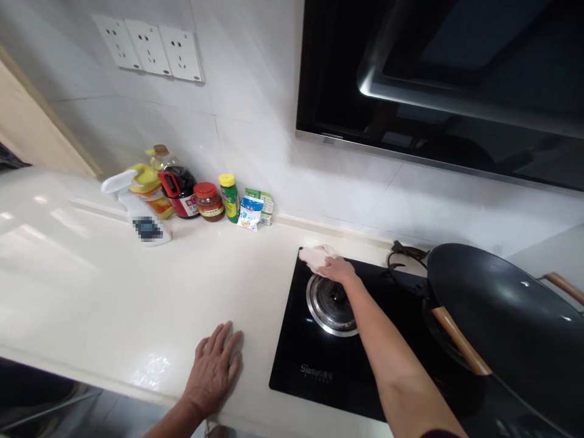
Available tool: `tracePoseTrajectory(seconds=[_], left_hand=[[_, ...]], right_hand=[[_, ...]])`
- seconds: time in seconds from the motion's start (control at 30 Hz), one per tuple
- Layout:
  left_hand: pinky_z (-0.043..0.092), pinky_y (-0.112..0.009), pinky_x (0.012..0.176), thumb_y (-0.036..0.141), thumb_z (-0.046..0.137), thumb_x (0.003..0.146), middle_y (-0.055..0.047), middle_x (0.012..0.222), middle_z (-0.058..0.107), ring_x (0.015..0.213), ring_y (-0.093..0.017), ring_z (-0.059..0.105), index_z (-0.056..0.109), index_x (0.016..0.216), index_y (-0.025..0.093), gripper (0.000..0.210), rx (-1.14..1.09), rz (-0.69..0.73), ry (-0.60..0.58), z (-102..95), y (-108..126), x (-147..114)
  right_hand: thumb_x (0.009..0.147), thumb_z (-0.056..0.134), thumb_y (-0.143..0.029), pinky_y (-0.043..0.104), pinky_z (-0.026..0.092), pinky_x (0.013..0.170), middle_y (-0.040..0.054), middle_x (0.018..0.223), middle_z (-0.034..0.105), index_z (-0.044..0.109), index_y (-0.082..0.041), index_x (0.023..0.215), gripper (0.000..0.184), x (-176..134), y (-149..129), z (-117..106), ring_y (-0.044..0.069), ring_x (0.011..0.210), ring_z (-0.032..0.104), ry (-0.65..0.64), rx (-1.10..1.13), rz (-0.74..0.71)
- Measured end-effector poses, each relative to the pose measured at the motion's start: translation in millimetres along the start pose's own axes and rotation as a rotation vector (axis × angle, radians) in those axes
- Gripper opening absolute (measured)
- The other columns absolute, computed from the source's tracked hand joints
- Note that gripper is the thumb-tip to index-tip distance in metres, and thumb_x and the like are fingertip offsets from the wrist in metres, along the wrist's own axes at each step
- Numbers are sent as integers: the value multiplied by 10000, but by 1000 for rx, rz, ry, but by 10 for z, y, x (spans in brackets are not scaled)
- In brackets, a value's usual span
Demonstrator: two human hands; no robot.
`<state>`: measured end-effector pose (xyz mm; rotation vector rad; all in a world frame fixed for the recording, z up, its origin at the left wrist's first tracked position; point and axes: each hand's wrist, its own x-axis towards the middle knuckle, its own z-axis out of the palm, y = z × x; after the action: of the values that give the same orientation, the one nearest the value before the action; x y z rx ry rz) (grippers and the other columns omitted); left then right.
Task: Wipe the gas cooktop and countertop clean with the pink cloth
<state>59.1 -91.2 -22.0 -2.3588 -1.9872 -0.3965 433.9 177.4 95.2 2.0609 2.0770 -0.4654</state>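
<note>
My right hand (338, 269) grips a pale pinkish-white cloth (316, 257) and presses it on the far left corner of the black glass gas stove (303, 340). Just below that hand is the left burner (333, 304), a round metal ring with a dark centre, partly covered by my forearm. My left hand (214, 362) lies flat on the white countertop (182, 292), left of the stove, with its fingers stretched out and nothing in them.
A large black wok (497, 304) with wooden handles sits over the stove's right side. Behind the stove lies a black pan support (408, 254). A spray bottle (141, 213), sauce bottle (182, 191), red-lidded jar (208, 202) and packets (250, 212) line the wall. A range hood (433, 79) hangs above.
</note>
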Motion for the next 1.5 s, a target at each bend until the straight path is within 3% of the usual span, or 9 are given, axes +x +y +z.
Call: tracePoseTrajectory(seconds=[0.2, 0.33, 0.47, 0.6, 0.77, 1.0, 1.23, 1.37, 1.5], left_hand=[[408, -498, 1114, 401, 438, 1001, -114, 1539, 605, 1413, -308, 528, 675, 1376, 263, 465, 75, 34, 34, -15, -23, 31], [404, -489, 1121, 401, 453, 997, -115, 1528, 613, 1403, -303, 534, 676, 1370, 271, 454, 62, 36, 50, -26, -30, 53], [402, -503, 1128, 407, 451, 994, -124, 1530, 608, 1404, -312, 529, 676, 1370, 260, 462, 34, 23, 36, -37, -27, 73], [412, -500, 1120, 415, 428, 999, -119, 1528, 611, 1402, -303, 530, 678, 1363, 262, 468, 55, 23, 28, -45, -23, 91], [418, -502, 1121, 418, 401, 1004, -121, 1532, 607, 1419, -297, 521, 669, 1374, 258, 484, 76, 22, 11, -60, -19, 114], [413, -522, 1134, 416, 369, 1011, -134, 1542, 594, 1442, -304, 501, 668, 1376, 236, 505, 73, 10, -24, -76, -19, 144], [412, -535, 1130, 414, 374, 1005, -136, 1541, 594, 1434, -314, 507, 668, 1382, 245, 507, 64, 4, -1, -30, -30, 143], [413, -546, 1133, 415, 363, 1007, -149, 1548, 585, 1437, -324, 501, 667, 1389, 228, 523, 52, 11, -7, -31, -23, 141], [416, -548, 1128, 414, 372, 1005, -148, 1536, 597, 1425, -327, 511, 674, 1381, 228, 517, 58, 16, -2, -31, -29, 135]], right_hand=[[929, 575, -673, 544, 385, 1085, 187, 1445, 592, 711, -210, 1298, 607, -347, -858, 251, 395, 1297, 553, 85, 39, -133], [920, 630, -643, 498, 402, 1080, 202, 1428, 583, 703, -160, 1284, 609, -673, -1021, 414, 376, 1279, 546, 150, 66, -185], [912, 669, -619, 470, 403, 1098, 179, 1435, 557, 706, -175, 1260, 565, -1011, -877, 592, 342, 1265, 546, 176, 91, -222], [929, 685, -536, 441, 420, 1078, 134, 1283, 619, 753, -210, 1138, 394, -1358, -653, 838, 298, 1137, 589, 209, 126, -245], [922, 723, -454, 407, 418, 1087, 93, 1172, 640, 755, -223, 955, 236, -1758, -166, 1087, 257, 1084, 588, 250, 182, -236], [954, 620, -267, 448, 174, 1268, 44, 1198, 653, 672, -221, 944, 70, -1867, 599, 942, 191, 1189, 590, 163, 147, -134], [966, 428, -114, 641, 103, 1223, 131, 1538, 525, 654, -209, 1248, 373, -1840, 872, 779, 364, 1523, 310, 235, 85, 79], [1019, 461, -300, 526, 364, 1104, 148, 1483, 530, 636, -235, 1305, 342, -2043, 786, 858, 364, 1360, 484, 316, 110, 258], [1028, 465, -519, 450, 459, 1014, 201, 1478, 497, 344, -185, 1602, 675, -2061, 578, 1020, 348, 1304, 543, 248, 262, 380]])
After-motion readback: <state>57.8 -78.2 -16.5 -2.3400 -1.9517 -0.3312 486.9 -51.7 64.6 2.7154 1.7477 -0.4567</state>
